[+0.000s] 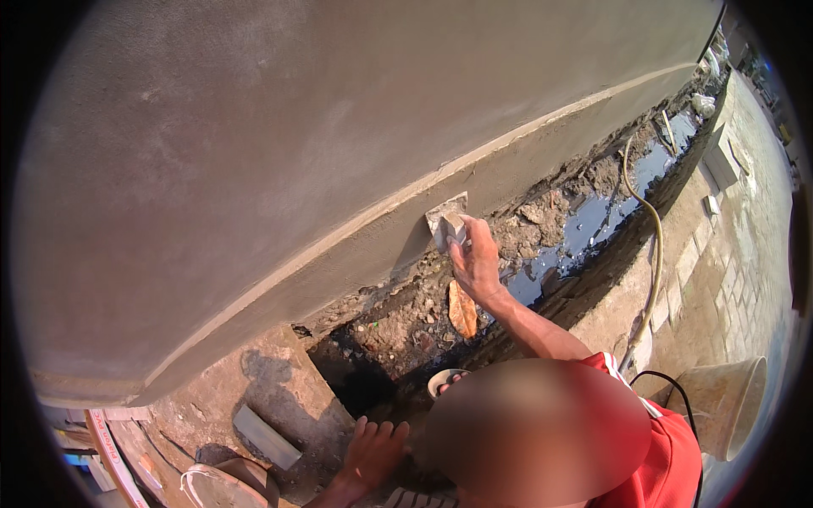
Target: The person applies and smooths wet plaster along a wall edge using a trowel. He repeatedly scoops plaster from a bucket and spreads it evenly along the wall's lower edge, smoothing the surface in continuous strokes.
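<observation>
My left hand point(374, 450) comes up from the lower edge and rests open, fingers spread, on the dirt edge of a trench; it holds nothing. My right hand is out of view. Close in front of me a co-worker in a red shirt point(669, 449) crouches. That person's raised hand point(476, 262) presses a small grey trowel point(447, 224) against the raised band of a freshly plastered grey wall point(339, 127). Fingers of their other hand show at a small round bowl point(442, 381) just below.
Along the wall's foot runs a trench point(542, 254) with rubble, dark water and an orange-brown shard point(462, 310). A hose point(654, 254) curves along its right bank. A tan bucket point(728, 402) stands on brick paving at right. A grey block point(267, 436) lies on the slab at left.
</observation>
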Demonstrator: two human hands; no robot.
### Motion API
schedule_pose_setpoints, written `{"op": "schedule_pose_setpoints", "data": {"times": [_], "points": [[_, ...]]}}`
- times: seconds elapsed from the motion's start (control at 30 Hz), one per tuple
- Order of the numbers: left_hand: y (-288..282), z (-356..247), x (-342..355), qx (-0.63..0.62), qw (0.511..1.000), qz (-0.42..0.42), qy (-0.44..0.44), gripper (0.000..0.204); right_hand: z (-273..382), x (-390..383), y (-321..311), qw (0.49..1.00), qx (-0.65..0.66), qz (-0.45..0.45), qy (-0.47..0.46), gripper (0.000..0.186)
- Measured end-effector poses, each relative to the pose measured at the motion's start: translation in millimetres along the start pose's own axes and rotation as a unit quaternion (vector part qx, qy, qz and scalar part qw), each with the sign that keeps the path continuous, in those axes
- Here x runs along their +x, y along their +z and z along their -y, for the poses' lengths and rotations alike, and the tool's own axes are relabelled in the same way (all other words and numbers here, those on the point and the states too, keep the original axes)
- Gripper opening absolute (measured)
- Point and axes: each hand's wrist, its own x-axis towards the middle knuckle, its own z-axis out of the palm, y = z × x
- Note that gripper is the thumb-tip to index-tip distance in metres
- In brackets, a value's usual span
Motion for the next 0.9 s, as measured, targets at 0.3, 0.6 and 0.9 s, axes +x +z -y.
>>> {"op": "schedule_pose_setpoints", "data": {"times": [0.3,0.6,0.9], "points": [[0.1,19.9,-7.7,-0.03,0.999,-0.01,-0.01,0.047,-37.2,65.4,-170.8,0.974,-0.166,-0.153,-0.009,0.037],[-1.5,17.3,15.0,-0.027,0.999,-0.02,0.028,0.049,-109.1,206.5,-321.5,0.925,-0.339,-0.143,0.097,0.038],[-0.5,15.6,21.6,-0.032,0.999,-0.01,0.021,0.049,-105.7,237.3,-312.9,0.919,-0.387,-0.059,0.052,0.038]]}}
